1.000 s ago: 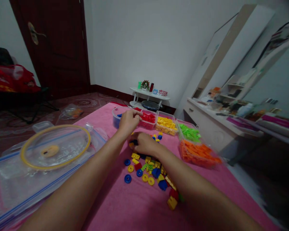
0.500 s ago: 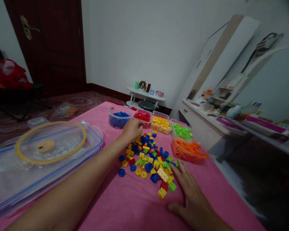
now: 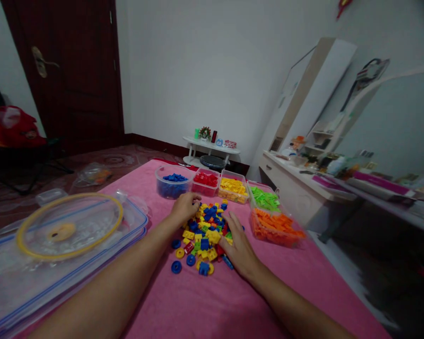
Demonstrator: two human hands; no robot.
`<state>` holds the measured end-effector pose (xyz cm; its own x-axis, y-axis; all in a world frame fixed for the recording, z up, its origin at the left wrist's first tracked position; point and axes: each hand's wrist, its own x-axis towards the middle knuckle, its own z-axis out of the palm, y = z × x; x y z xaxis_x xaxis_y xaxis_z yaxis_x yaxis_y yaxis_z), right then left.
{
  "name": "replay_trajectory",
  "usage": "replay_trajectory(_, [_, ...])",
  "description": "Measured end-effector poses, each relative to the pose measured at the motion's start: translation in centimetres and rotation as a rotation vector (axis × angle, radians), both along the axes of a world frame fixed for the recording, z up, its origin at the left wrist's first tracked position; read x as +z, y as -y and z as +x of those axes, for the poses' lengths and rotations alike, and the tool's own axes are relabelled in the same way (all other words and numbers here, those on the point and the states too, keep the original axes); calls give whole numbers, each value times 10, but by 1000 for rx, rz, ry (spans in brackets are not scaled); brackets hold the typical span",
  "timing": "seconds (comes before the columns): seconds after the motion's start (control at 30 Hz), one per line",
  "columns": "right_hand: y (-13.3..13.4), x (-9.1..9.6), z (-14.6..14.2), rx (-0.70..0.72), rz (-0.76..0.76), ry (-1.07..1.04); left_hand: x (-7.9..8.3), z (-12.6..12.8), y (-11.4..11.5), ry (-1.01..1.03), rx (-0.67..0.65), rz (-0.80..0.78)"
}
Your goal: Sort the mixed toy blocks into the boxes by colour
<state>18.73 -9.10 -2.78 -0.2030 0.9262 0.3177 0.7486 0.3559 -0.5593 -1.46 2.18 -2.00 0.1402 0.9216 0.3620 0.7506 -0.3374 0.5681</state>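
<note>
A mixed pile of toy building bricks (image 3: 205, 226) in yellow, blue, red and green lies on the pink cloth (image 3: 205, 306). At the pile's far left edge is my left hand (image 3: 184, 208), its fingers curled; whatever they may hold is hidden. My right hand (image 3: 240, 247) lies along the pile's right side, fingers stretched out and touching the bricks. Several blue and yellow wheels lie at the near left, among them a blue wheel (image 3: 176, 267).
Behind the pile stand tubs of blue bricks (image 3: 173, 186), red bricks (image 3: 206, 181), yellow bricks (image 3: 233, 188) and green bricks (image 3: 265, 197). Right of it is a box of orange bricks (image 3: 277, 228). Large plastic lids (image 3: 88, 263) with a yellow-rimmed round lid (image 3: 70, 226) lie left.
My left hand has come back from beside the red tub to the pile. My right hand has moved left and forward against the bricks, and the pile's right side is drawn in tighter.
</note>
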Motion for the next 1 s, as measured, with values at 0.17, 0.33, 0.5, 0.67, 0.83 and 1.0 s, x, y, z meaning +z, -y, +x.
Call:
replay_trajectory(0.17, [-37,33,-16,117,-31,-29,-3,2,8,-22,-23,-33])
replay_trajectory(0.33, [-91,46,-8,117,-121,-55,-3,5,14,-40,-23,-11])
replay_trajectory(0.5, [-115,19,8,1,9,-103,-9,5,10,-29,-20,17])
replay_trajectory(0.67, [-105,12,11,89,35,7,-7,7,11,-6,-66,147])
replay_trajectory(0.83, [-96,27,16,89,-22,153,8,8,21,-211,-208,311])
replay_trajectory(1.0, [-90,31,24,112,-103,241,17,13,25,-418,-311,236])
